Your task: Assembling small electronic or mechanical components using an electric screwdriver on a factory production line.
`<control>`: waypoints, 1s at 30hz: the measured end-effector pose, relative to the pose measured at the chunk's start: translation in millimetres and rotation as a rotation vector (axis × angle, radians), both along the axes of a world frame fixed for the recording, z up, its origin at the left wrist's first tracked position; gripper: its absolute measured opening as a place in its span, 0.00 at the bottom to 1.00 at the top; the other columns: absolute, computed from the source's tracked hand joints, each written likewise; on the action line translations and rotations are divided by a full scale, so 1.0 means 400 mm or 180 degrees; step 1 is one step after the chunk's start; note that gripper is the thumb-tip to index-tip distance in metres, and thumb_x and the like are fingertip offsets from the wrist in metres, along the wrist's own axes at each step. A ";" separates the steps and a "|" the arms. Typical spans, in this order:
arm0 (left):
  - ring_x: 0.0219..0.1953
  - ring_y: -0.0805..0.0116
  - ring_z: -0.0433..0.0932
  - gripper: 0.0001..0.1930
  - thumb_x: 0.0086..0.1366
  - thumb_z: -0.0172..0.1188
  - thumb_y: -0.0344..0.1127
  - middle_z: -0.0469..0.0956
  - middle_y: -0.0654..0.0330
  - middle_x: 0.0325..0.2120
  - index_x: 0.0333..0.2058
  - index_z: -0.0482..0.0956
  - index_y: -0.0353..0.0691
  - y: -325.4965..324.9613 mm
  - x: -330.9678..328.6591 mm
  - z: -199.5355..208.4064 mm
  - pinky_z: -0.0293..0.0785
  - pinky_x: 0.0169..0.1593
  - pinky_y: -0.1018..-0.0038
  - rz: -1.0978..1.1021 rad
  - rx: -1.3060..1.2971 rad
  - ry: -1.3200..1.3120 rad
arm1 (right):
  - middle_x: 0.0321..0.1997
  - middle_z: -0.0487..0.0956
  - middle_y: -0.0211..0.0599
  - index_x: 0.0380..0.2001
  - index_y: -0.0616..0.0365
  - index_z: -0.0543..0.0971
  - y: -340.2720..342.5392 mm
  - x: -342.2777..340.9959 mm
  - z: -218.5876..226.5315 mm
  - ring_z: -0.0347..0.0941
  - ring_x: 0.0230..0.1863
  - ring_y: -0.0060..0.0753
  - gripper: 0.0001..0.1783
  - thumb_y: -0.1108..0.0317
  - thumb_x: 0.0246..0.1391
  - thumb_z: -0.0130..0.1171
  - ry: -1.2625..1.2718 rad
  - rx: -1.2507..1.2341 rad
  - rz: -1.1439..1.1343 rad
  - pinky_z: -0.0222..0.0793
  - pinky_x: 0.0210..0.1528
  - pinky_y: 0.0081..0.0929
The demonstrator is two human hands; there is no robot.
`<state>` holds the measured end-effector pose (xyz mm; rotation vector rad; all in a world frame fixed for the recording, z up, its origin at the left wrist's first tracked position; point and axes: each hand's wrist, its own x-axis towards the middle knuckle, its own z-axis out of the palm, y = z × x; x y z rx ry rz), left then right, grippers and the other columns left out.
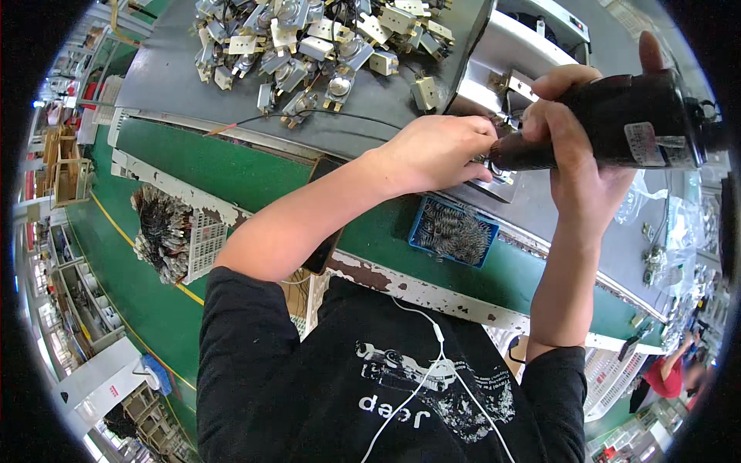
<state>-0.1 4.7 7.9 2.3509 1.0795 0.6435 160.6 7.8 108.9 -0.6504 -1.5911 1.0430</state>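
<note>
My right hand [575, 139] is wrapped round a black handheld power screwdriver [633, 116], held almost level with its nose pointing left. Beside that nose, my left hand [436, 150] reaches in with fingers pinched at a small metal part [502, 184] on the bench. The fingers and the tool's nose cover most of this spot, so what the left fingertips grip cannot be made out. Just behind both hands stands a shiny bent metal housing [509, 50]. A single metal bracket piece [424, 92] lies left of the housing.
A heap of metal assemblies [316, 46] covers the bench's far left. A thin black cable [332, 113] crosses there. Nearer me is a blue tray [417, 221] of springs. Plastic bags [683, 231] lie at right. A white crate [207, 243] stands left; a person in red [670, 378] is lower right.
</note>
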 end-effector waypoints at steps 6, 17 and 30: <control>0.44 0.54 0.79 0.17 0.61 0.65 0.46 0.77 0.60 0.43 0.40 0.78 0.38 0.002 0.007 0.018 0.76 0.47 0.61 0.0017 -0.0145 0.0113 | 0.39 0.77 0.50 0.73 0.53 0.38 0.046 0.025 -0.011 0.72 0.26 0.29 0.51 0.81 0.55 0.56 0.0301 0.0232 0.0465 0.73 0.32 0.27; 0.47 0.54 0.78 0.18 0.62 0.64 0.46 0.77 0.59 0.45 0.43 0.78 0.39 0.003 0.000 0.038 0.76 0.49 0.61 -0.0014 -0.0376 0.0405 | 0.31 0.80 0.34 0.33 0.67 0.79 0.057 0.022 0.007 0.75 0.28 0.20 0.08 0.79 0.46 0.61 0.0030 -0.0230 0.1007 0.71 0.31 0.19; 0.44 0.56 0.79 0.18 0.61 0.65 0.46 0.77 0.60 0.43 0.42 0.79 0.37 0.001 -0.001 0.023 0.77 0.47 0.62 -0.0089 -0.0250 0.0228 | 0.30 0.80 0.35 0.30 0.66 0.78 0.034 0.027 0.006 0.75 0.27 0.21 0.08 0.83 0.44 0.56 0.0173 0.0064 0.0834 0.71 0.30 0.19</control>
